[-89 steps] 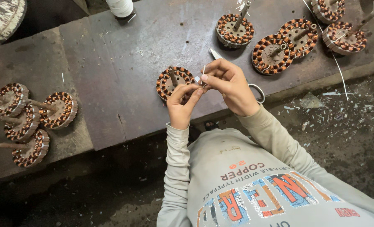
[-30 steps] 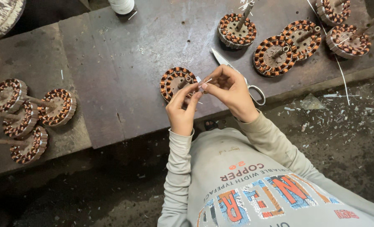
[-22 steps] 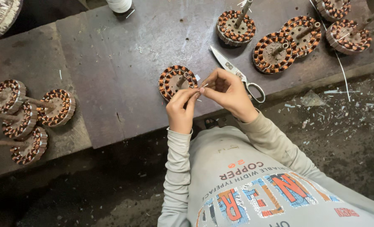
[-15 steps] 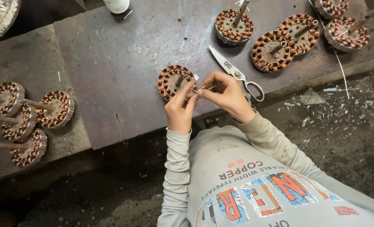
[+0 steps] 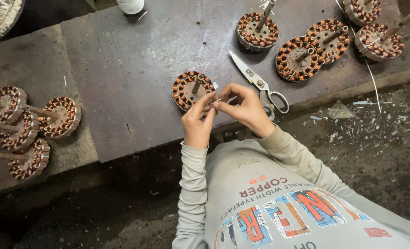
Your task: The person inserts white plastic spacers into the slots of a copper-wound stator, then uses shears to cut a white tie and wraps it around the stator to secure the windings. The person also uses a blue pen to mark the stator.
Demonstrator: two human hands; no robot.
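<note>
1. The left hand (image 5: 197,123) is at the near edge of the workbench (image 5: 136,69). Its fingers are closed together and the tips pinch a thin white wire end (image 5: 217,100).
2. The right hand (image 5: 244,108) meets the left one. Its thumb and forefinger are also pinched on the same wire end, and the other fingers are curled loosely.
3. The copper-wound stator (image 5: 192,88) stands on the workbench near the near edge, just behind both hands, with its shaft pointing up.
4. The scissors (image 5: 260,84) lie just beside the right hand, blades shut and pointing to the far edge.
5. Four more stators (image 5: 256,30) stand near the far right corner.
6. Another group of stators (image 5: 60,116) lies at the left end, on a lower slab.
</note>
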